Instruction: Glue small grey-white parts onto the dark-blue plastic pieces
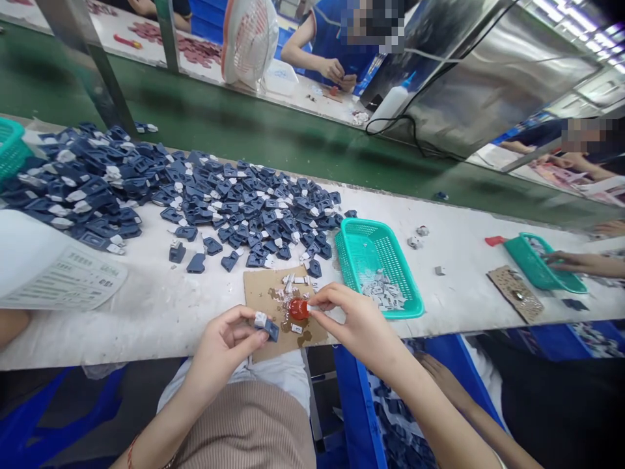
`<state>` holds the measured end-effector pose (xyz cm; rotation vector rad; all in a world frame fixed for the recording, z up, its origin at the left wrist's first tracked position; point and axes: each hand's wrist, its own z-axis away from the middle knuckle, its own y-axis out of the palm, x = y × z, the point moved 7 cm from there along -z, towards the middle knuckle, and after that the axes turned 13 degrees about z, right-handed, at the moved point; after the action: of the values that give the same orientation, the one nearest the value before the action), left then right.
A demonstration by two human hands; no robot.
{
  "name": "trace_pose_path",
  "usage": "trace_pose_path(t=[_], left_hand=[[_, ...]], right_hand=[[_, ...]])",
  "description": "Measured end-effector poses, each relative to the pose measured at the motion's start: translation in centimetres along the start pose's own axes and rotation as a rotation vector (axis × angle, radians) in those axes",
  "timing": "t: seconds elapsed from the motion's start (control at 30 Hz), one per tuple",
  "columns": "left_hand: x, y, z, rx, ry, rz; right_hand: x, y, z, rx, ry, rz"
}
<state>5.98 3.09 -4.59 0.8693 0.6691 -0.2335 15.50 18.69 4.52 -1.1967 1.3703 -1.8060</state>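
Piece juts from left hand; navy end outward.

Your left hand grips a dark-blue part with a pale-grey tip; your right hand pinches a whitish bit beside a red cap. Between your grips, brown cardboard shows darker blotches. Right of them sits a teal-green basket; beyond them, a navy heap flecked white.

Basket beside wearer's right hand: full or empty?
Basket partly full: grey pieces lie at its near end; its floor shows farther back.
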Motion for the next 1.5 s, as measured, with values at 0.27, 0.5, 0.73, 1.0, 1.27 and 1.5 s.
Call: trace_pose_path(t=[0.27, 0.5, 0.73, 1.0, 1.27, 1.5], left_hand=[[-0.4, 0.4, 0.0, -0.016, 0.021, 0.009], [-0.1, 2.0, -0.7, 0.079, 0.004, -0.012], [-0.5, 4.8, -0.9, 0.153, 0.028, 0.081], [-0.6, 5.2, -0.8, 0.145, 0.025, 0.096], [-0.7, 5.1, -0.4, 0.133, 0.074, 0.117], [-0.7, 5.1, -0.4, 0.124, 0.096, 0.149]], right_hand=[[-0.1, 0.3, -0.3, 0.025, -0.004, -0.007], [-1.3, -0.8, 0.1, 0.069, 0.296, -0.542], [-0.7, -0.1, 1.0, 0.116, 0.382, -0.84], [1.1, -0.4, 0.9, 0.159, 0.372, -0.855], [2.0, -0.7, 0.7, 0.152, 0.308, -0.794], [2.8, -1.5, 0.5, 0.078, 0.242, -0.694]])
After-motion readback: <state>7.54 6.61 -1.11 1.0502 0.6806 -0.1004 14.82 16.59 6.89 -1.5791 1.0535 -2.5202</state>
